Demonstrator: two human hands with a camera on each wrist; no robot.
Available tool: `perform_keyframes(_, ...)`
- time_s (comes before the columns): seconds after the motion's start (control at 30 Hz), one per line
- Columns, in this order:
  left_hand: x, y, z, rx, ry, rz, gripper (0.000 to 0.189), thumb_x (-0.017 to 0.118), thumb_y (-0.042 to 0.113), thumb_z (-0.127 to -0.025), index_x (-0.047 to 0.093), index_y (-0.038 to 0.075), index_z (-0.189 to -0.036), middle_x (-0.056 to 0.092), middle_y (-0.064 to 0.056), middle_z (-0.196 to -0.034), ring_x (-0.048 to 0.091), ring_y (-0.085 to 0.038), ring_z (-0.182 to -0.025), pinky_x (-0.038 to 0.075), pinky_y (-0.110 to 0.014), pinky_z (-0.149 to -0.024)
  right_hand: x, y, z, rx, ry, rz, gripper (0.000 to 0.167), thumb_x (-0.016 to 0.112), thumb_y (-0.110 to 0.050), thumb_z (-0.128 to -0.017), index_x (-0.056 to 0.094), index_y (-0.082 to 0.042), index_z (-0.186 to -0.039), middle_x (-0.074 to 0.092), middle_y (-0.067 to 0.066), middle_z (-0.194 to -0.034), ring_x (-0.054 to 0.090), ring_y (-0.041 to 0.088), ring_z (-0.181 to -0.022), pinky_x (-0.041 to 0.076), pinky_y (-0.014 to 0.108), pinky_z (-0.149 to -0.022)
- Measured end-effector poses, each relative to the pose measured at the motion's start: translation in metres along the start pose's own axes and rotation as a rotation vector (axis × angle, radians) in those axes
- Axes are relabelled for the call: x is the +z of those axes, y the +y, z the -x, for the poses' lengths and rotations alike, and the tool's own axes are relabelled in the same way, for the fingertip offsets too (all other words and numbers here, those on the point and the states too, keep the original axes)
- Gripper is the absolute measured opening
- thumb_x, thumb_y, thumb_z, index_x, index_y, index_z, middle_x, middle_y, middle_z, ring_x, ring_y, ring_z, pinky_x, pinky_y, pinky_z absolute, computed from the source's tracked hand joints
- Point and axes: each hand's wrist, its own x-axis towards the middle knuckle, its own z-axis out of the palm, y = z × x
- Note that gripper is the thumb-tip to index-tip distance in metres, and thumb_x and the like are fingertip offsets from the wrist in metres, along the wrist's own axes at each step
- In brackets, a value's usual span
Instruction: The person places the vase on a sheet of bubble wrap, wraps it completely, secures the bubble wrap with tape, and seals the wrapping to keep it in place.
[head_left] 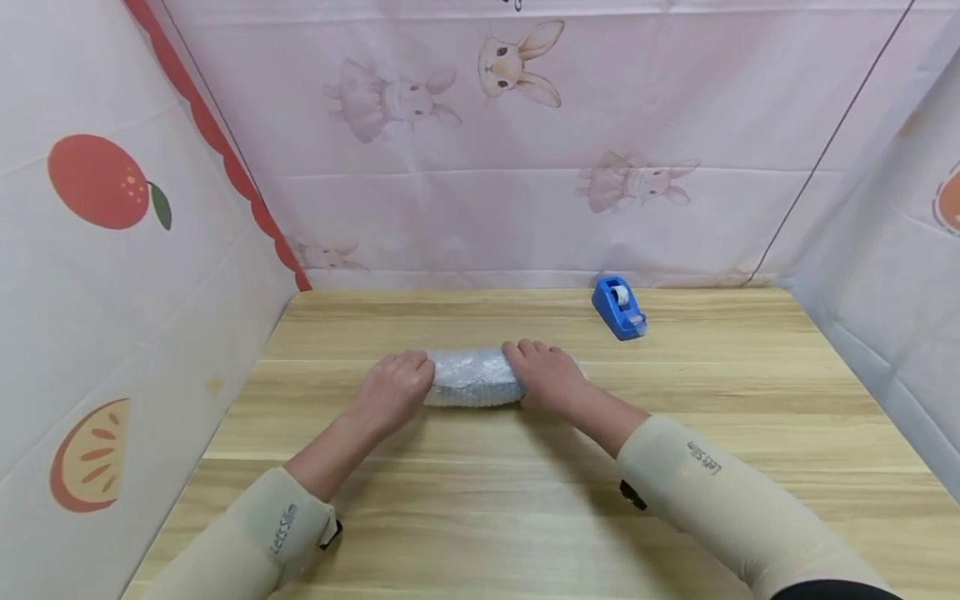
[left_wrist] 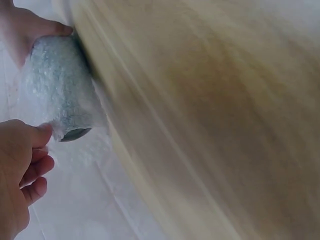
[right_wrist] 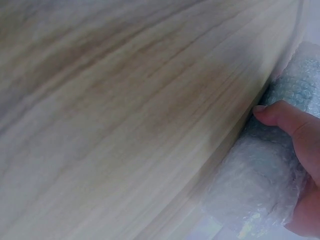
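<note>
A cylinder rolled in clear bubble wrap (head_left: 474, 377) lies crosswise on the wooden table, between the two hands in the head view. My left hand (head_left: 396, 385) is at its left end; in the left wrist view, thumb and forefinger pinch loose bubble wrap (left_wrist: 56, 131) there. A dark round rim (left_wrist: 76, 134) shows at that open end, while the rest of the wrapped thing is veiled by the bubbles. Toward the right end my right hand (head_left: 549, 377) grips the roll, its thumb along the near side. Past that hand, bunched bubble wrap (right_wrist: 250, 185) sticks out in the right wrist view.
A blue tape dispenser (head_left: 618, 308) with a roll of clear tape stands at the back right of the table (head_left: 480, 500). Printed cloth walls (head_left: 465, 217) close off the back and both sides.
</note>
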Motion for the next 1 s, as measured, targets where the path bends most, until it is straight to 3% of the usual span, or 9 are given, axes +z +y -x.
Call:
perform_keyframes(0.27, -0.004, -0.003, -0.005, 0.025, -0.069, 0.117, 0.018, 0.066, -0.003, -0.081, 0.055, 0.007, -0.07, 0.056, -0.002, -0.065, 0.051, -0.018, -0.054, 0.044, -0.03, -0.046, -0.001, 0.0, -0.001, -0.007, 0.002, -0.002, 0.081, 0.085, -0.032, -0.075, 0.037, -0.01, -0.138, 0.053, 0.014, -0.127, 0.054, 0.028, -0.115, 0.052, 0.047, -0.09)
perform_keyframes(0.47, -0.005, -0.009, -0.003, 0.108, -0.083, 0.136, 0.017, 0.069, -0.005, -0.078, 0.062, 0.009, -0.071, 0.064, -0.001, -0.069, 0.058, -0.017, -0.059, 0.045, -0.03, -0.051, -0.001, 0.004, -0.002, -0.015, -0.01, 0.011, 0.08, 0.084, -0.032, -0.076, 0.037, -0.01, -0.138, 0.053, 0.014, -0.127, 0.054, 0.028, -0.115, 0.052, 0.046, -0.09)
perform_keyframes(0.53, -0.007, -0.01, -0.002, 0.135, -0.081, 0.119, 0.012, 0.074, 0.004, -0.078, 0.065, 0.01, -0.073, 0.068, -0.002, -0.074, 0.062, -0.018, -0.065, 0.047, -0.031, -0.054, -0.001, 0.006, -0.003, -0.023, -0.016, 0.02, 0.08, 0.083, -0.032, -0.077, 0.037, -0.01, -0.138, 0.054, 0.013, -0.127, 0.054, 0.028, -0.116, 0.052, 0.046, -0.09)
perform_keyframes(0.6, -0.008, -0.011, -0.001, 0.143, -0.09, 0.104, 0.016, 0.078, 0.021, -0.079, 0.067, 0.01, -0.075, 0.069, -0.003, -0.079, 0.065, -0.02, -0.072, 0.05, -0.034, -0.059, -0.002, 0.008, -0.004, -0.032, -0.018, 0.03, 0.078, 0.082, -0.032, -0.078, 0.037, -0.01, -0.138, 0.054, 0.013, -0.127, 0.054, 0.028, -0.115, 0.052, 0.046, -0.09)
perform_keyframes(0.73, -0.009, -0.01, -0.005, 0.105, -0.078, 0.059, 0.047, 0.073, 0.056, -0.078, 0.069, 0.01, -0.076, 0.067, -0.006, -0.085, 0.064, -0.025, -0.08, 0.053, -0.039, -0.066, -0.001, 0.012, -0.004, -0.06, -0.003, 0.039, 0.076, 0.081, -0.031, -0.078, 0.038, -0.01, -0.137, 0.055, 0.012, -0.125, 0.055, 0.029, -0.114, 0.052, 0.046, -0.089)
perform_keyframes(0.93, -0.011, -0.003, -0.027, -0.002, 0.088, -0.001, 0.059, 0.049, 0.06, -0.092, 0.073, 0.007, -0.086, 0.068, -0.009, -0.089, 0.066, -0.028, -0.076, 0.052, -0.04, -0.06, -0.002, 0.014, -0.005, -0.107, 0.016, 0.032, 0.076, 0.081, -0.031, -0.078, 0.04, -0.011, -0.139, 0.056, 0.012, -0.126, 0.057, 0.028, -0.113, 0.052, 0.047, -0.089)
perform_keyframes(1.0, -0.012, 0.001, -0.038, -0.05, 0.053, 0.031, 0.058, 0.048, 0.059, -0.091, 0.074, 0.006, -0.096, 0.07, -0.01, -0.095, 0.068, -0.029, -0.083, 0.054, -0.042, -0.065, -0.002, 0.014, -0.006, -0.115, 0.009, 0.038, 0.078, 0.081, -0.032, -0.078, 0.039, -0.011, -0.141, 0.056, 0.012, -0.128, 0.057, 0.028, -0.114, 0.052, 0.047, -0.09)
